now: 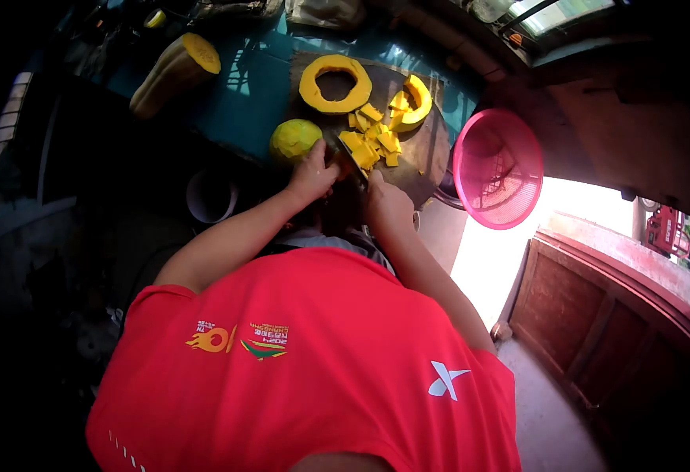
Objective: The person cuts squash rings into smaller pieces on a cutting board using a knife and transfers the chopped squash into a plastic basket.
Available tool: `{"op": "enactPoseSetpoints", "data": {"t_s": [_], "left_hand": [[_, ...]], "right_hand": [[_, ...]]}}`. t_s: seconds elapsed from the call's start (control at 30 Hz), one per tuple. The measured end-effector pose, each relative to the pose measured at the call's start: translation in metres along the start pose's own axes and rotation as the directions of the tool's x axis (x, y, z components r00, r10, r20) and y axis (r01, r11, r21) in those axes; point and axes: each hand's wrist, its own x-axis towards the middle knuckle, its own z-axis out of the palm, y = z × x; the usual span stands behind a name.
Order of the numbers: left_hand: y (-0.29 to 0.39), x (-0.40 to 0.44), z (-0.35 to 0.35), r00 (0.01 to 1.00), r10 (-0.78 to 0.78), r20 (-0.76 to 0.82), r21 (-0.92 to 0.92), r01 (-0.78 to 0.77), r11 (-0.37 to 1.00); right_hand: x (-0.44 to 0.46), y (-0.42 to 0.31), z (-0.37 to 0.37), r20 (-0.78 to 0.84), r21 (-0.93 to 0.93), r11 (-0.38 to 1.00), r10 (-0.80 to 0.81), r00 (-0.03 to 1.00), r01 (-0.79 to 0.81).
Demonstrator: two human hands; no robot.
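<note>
My right hand (388, 203) is closed on the handle end of a knife; its dark blade (348, 160) slants up and left across the cutting board (408, 169). Close to the blade is my left hand (312, 176), its fingers bent together at the lower side of a peeled, rounded pumpkin end (296, 139). What the left fingers grip is hidden. Cut yellow pumpkin pieces (372, 145) lie in a pile just beyond the blade. Behind them are a pumpkin ring (335, 83) with a hollow middle and a curved pumpkin piece (414, 104).
A long unpeeled pumpkin piece (173, 72) with a cut face lies on the blue-green tabletop (242, 106), left of the board. To the right stands a pink plastic basket (535, 169). A pale round container (211, 197) is below the table's left edge. A reddish wooden panel (597, 307) is at lower right.
</note>
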Motion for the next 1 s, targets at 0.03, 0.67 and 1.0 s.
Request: {"op": "enactPoseSetpoints", "data": {"t_s": [0.03, 0.67, 1.0], "left_hand": [[0.0, -0.002, -0.001, 1.0, 0.009, -0.006, 0.006, -0.009, 1.0], [-0.016, -0.016, 0.017, 0.793, 0.54, -0.282, 0.311, -0.457, 0.834], [-0.013, -0.012, 0.004, 0.544, 0.839, 0.029, 0.645, -0.651, 0.4]], "right_hand": [[0.001, -0.003, -0.002, 0.01, -0.004, 1.0, -0.01, 1.0, 0.01], [-0.015, 0.022, 0.003, -0.185, 0.278, 0.961, 0.046, 0.982, 0.008], [-0.027, 0.025, -0.005, -0.212, 0.347, 0.935, 0.151, 0.966, -0.07]]}}
